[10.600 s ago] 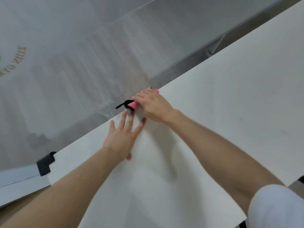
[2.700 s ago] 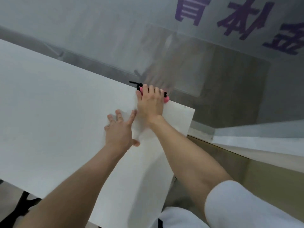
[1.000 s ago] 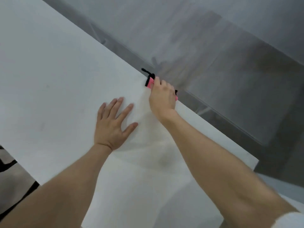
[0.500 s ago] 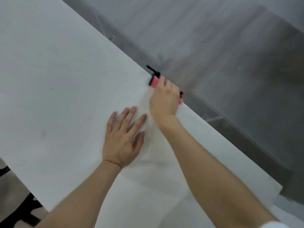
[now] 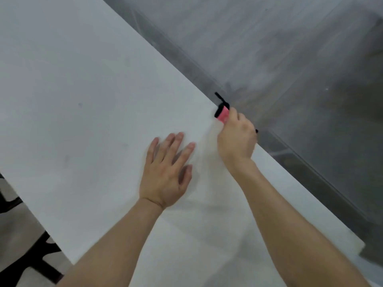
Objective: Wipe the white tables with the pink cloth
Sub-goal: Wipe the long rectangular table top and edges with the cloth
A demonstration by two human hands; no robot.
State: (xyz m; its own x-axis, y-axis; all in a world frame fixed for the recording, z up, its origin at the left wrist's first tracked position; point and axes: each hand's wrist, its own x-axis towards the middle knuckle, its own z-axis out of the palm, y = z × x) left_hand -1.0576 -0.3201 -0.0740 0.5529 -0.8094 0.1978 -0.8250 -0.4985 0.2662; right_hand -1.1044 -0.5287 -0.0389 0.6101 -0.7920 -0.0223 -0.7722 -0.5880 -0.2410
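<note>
Findings. The right hand [image 5: 237, 139] has its fingers curled round the cloth [image 5: 223, 114] and presses it onto the counter [image 5: 83, 100] at the far edge. Only a pink end with black trim [image 5: 220, 99] shows past the knuckles; the rest is hidden under the hand. Judged purpose: bunching the cloth puts pressure on the rim strip, where a flat cloth might slide off.

The left hand [image 5: 165, 172] lies flat on the counter just beside the cloth, on its near-left side. Its fingers are straight and spread and hold nothing. Judged purpose: a brace for the long reach. The fingers are slightly blurred, so firm contact cannot be confirmed.

Beyond the cloth lies grey floor [image 5: 290, 48]. Well apart from the cloth, past the counter's near-left edge, is a black frame [image 5: 12, 204] of unclear identity.

Writing: no brand, label or lettering is legible anywhere.
</note>
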